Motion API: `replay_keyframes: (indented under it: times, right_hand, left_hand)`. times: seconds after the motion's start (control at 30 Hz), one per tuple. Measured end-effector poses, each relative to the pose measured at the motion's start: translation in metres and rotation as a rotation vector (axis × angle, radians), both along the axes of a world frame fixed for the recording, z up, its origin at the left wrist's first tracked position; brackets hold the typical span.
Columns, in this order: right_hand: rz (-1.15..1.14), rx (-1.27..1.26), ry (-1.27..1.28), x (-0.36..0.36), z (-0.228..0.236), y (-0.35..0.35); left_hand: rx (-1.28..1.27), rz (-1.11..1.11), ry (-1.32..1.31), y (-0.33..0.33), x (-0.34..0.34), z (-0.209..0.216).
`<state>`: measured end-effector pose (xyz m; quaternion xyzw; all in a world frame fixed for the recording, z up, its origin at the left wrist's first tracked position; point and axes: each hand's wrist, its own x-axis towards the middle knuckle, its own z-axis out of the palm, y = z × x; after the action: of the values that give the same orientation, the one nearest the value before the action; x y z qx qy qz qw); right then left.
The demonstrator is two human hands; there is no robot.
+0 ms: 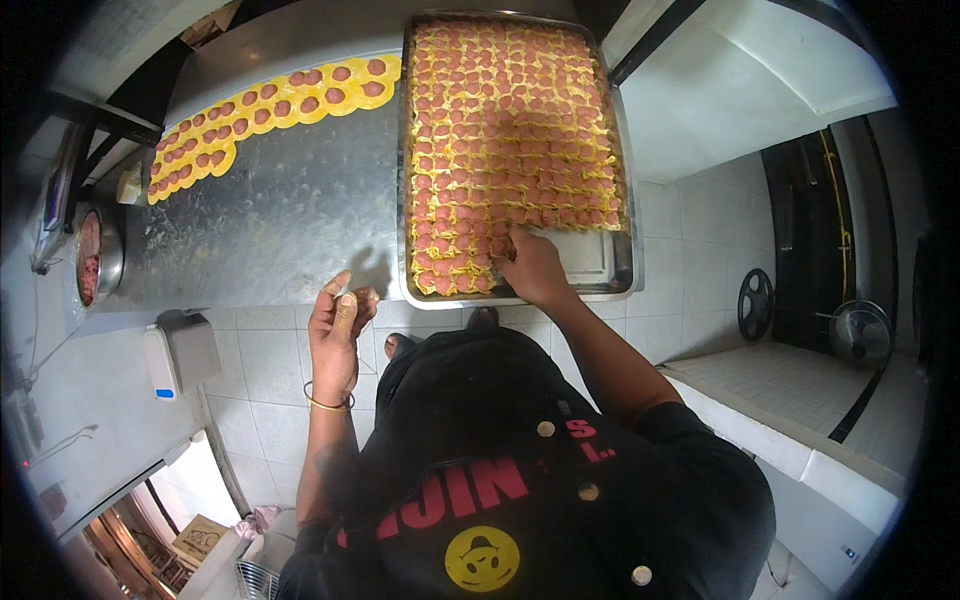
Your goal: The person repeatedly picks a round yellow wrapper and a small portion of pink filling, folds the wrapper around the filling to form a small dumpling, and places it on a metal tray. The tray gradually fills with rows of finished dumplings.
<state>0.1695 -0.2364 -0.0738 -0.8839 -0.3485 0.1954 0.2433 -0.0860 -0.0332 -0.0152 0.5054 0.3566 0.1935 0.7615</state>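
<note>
Smudged metal tbl [265, 220] w/ lg tray [590, 255], tiled flr [262, 378] below.

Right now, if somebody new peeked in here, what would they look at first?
Probably the big metal tray at the top, just right of the middle, nearly filled with rows of pink-and-yellow dumplings, with the right hand reaching into its near end. Next, the bright yellow wrappers topped with pink balls, along the far side of the metal table. Then the yellow cartoon face on the black clothing, low in the middle.
</note>
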Motion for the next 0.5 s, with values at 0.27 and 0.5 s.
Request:
replay_keyframes:
  times: [0.27, 0.5]
  right_hand:
    - [-0.042, -0.026, -0.084, -0.006, 0.033, -0.02]
    - [-0.137, 0.24, -0.065, -0.046, 0.085, 0.147]
  left_hand:
    - [0.027, 0.137, -0.024, 0.069, -0.054, -0.009]
    - [-0.157, 0.358, -0.125, 0.199, -0.098, -0.044]
